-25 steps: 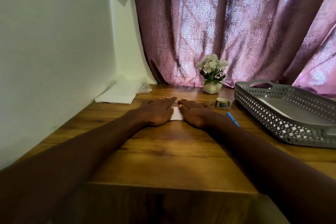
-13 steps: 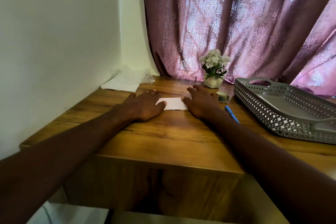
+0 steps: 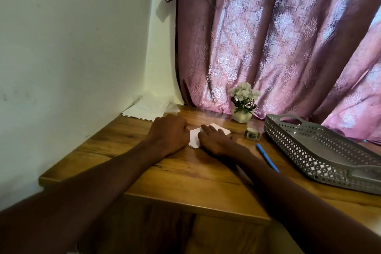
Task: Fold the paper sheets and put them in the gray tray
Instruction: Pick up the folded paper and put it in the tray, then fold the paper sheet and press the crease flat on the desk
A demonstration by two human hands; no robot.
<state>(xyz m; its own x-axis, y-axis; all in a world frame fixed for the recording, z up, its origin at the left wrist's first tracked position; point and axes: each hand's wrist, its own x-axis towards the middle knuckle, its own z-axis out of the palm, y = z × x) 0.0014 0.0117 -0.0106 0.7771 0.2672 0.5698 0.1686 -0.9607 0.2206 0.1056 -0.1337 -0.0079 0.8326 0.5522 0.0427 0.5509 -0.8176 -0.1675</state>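
Wood-grain counter [image 3: 185,173] in a corner, purple patterned curtain [image 3: 278,37] behind. Since half a second ago the small folded white paper sheet [image 3: 194,137] has turned askew; left hand [image 3: 170,134] now curled into a fist on its left edge, right hand [image 3: 214,140] flat, fingers spread, pinning it. Judgement: crease being pressed, transfer pending. Perforated gray plastic tray [image 3: 309,150] well right; contents not discernible.
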